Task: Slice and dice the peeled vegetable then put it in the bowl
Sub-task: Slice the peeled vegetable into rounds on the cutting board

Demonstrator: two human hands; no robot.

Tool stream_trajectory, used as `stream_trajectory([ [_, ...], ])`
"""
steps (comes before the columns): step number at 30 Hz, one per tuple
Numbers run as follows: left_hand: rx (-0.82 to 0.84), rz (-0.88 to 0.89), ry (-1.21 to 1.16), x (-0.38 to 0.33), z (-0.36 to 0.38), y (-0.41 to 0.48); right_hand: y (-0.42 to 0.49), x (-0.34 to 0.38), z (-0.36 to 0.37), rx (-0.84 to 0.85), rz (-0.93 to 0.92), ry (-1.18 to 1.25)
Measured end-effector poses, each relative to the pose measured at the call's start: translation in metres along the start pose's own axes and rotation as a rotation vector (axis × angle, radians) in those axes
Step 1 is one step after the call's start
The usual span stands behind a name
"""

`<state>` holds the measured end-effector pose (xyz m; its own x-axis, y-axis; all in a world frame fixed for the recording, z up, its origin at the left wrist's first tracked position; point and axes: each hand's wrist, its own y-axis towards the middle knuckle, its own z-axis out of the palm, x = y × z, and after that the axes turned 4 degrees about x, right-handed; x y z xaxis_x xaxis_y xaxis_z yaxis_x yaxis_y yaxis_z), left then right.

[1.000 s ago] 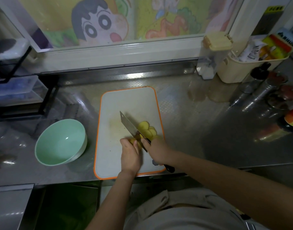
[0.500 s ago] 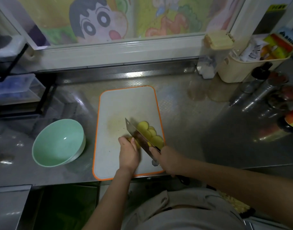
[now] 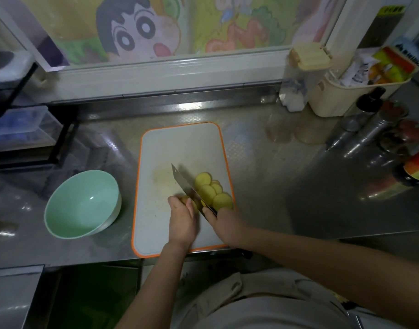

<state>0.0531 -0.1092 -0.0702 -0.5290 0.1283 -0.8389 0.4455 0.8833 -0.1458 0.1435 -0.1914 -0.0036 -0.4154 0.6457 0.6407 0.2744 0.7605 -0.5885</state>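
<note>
My left fingers point(image 3: 177, 204) curl over the potato chunk point(image 3: 188, 200); right fingers point(image 3: 209, 213) grip the steel cleaver point(image 3: 187, 184) beside round yellow slices point(image 3: 208, 192). A glossy green bowl point(image 3: 82, 205) sits well left.

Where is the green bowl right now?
In the head view, the green bowl sits on the steel counter on the person's left, just beside the orange-edged cutting board but not touching it.

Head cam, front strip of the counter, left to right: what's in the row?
Green bowl → left hand, holding the potato piece → right hand, gripping the knife → orange-labelled bottle at the right edge. Cutting board and slices left out: they overlap the hands.
</note>
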Motion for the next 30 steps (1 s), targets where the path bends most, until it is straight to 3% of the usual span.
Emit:
stream_trajectory([
  [16, -0.017, -0.052, 0.043, -0.002, 0.003, -0.001, -0.005, 0.005, 0.008, -0.062, -0.015, 0.029],
  [30, 0.001, -0.080, 0.017, -0.004, 0.002, 0.007, -0.028, -0.020, -0.020, 0.109, -0.004, -0.020],
])
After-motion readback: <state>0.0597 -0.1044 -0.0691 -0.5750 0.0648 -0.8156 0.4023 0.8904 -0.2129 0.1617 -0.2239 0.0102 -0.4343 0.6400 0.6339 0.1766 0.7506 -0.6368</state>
